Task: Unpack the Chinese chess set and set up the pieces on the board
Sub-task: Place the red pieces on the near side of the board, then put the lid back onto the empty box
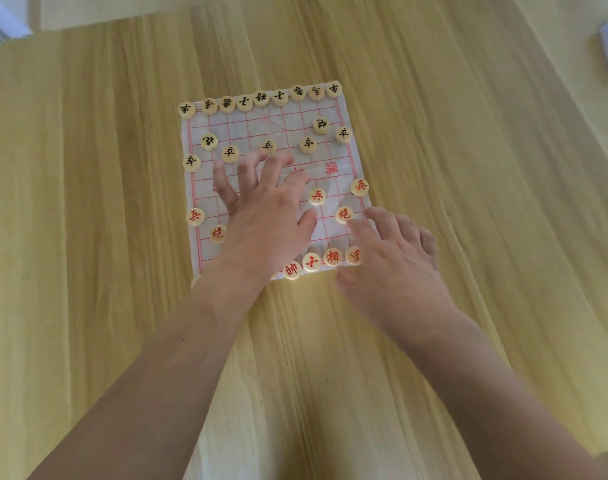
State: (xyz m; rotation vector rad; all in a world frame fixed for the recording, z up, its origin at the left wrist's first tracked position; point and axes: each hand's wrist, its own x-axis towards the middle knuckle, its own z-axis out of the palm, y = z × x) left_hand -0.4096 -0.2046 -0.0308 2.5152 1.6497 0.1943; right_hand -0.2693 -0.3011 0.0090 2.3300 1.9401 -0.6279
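A thin white sheet board with a red grid (330,112) is seen lying flat on the pale wooden table (88,237), and it is nearly fully dressed. Along the far edge a complete row of round cream wooden pieces with black characters (261,98) is lined up, with more black-marked discs spread on the rows just in front of it. Nearer the person, round cream pieces with red characters (318,195) are dotted across the near half, and several are seated along the near edge. The left hand (264,216) is laid over the middle of the board, fingers spread wide and straight, nothing gripped. The right hand (389,265) is placed over the near right corner, fingers extended and apart, its fingertip just beside a red-marked disc (344,214); nothing is seen clasped.
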